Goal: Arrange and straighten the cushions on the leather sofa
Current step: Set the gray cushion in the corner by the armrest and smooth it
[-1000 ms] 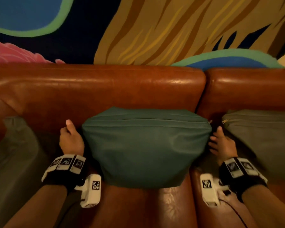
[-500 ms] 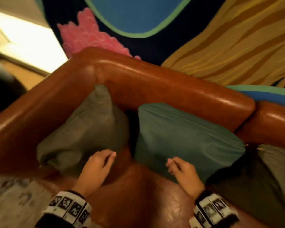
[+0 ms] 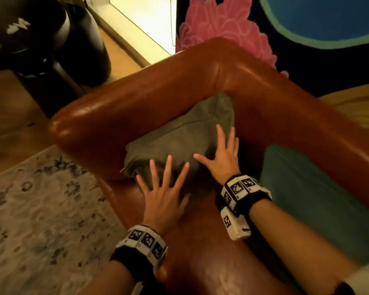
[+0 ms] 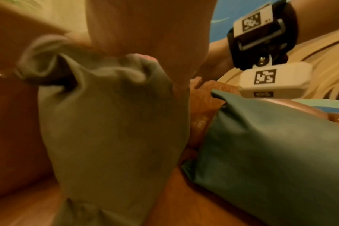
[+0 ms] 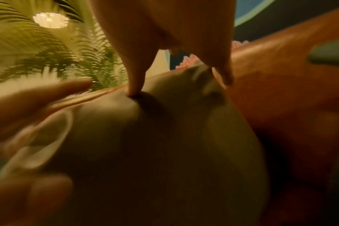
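Observation:
An olive-grey cushion [image 3: 179, 137] lies slumped in the corner of the brown leather sofa [image 3: 149, 99], against the armrest. My left hand [image 3: 164, 188] is spread flat with straight fingers on the cushion's near end. My right hand [image 3: 222, 154] is also spread, its fingers pressing the cushion's right side. The left wrist view shows the same olive cushion [image 4: 110, 122] under my palm, with a teal cushion [image 4: 271, 145] beside it. In the right wrist view my fingertips [image 5: 135, 90] dent the olive cushion [image 5: 164, 145]. The teal cushion [image 3: 311, 192] leans on the backrest to the right.
A patterned pale rug [image 3: 36, 209] covers the floor left of the sofa. A dark rounded object [image 3: 47, 39] stands beyond the armrest on the wooden floor. A painted mural wall [image 3: 307, 28] rises behind the backrest.
My view swung left from the teal cushion to the sofa corner. Both hands left the teal cushion, moved onto the olive cushion and spread open.

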The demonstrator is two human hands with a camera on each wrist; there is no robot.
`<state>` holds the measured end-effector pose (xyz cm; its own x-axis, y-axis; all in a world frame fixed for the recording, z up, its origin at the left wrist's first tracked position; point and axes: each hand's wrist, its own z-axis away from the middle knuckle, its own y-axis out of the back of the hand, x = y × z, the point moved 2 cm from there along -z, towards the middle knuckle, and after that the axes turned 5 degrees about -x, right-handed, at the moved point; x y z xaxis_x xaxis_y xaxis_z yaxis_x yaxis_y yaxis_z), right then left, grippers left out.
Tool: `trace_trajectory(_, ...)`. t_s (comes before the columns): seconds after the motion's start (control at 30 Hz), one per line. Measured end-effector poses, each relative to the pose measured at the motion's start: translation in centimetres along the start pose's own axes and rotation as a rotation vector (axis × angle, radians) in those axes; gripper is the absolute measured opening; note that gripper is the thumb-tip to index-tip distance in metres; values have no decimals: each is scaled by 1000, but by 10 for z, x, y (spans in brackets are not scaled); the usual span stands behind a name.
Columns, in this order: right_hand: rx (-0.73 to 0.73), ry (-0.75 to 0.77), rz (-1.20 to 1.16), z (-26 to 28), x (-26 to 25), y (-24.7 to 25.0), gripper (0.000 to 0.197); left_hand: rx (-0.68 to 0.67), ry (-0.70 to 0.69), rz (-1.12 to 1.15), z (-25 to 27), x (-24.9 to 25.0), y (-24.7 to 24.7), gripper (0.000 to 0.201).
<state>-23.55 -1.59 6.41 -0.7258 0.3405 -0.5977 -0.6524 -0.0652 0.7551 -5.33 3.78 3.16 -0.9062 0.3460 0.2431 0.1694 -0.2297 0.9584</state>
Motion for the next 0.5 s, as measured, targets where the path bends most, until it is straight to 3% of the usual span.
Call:
trace_trajectory(0.07, -106, -102, -36, -19, 4, -9, 121, -47, 119, 68, -18, -11, -20, 92)
trace_trajectory(0.2, -300, -91, 130, -55, -2, -27, 138, -45, 218, 90, -53, -44, -36, 109)
trace_trajectory(0.43, -354, -169, 222, -125, -25, -47, 138, -272, 341, 21, -118, -62, -40, 116)
trace_trajectory(0.5, -431, -211, 237, -125, -28, -43, 137, -261, 340, 36, -113, -57, -37, 117)
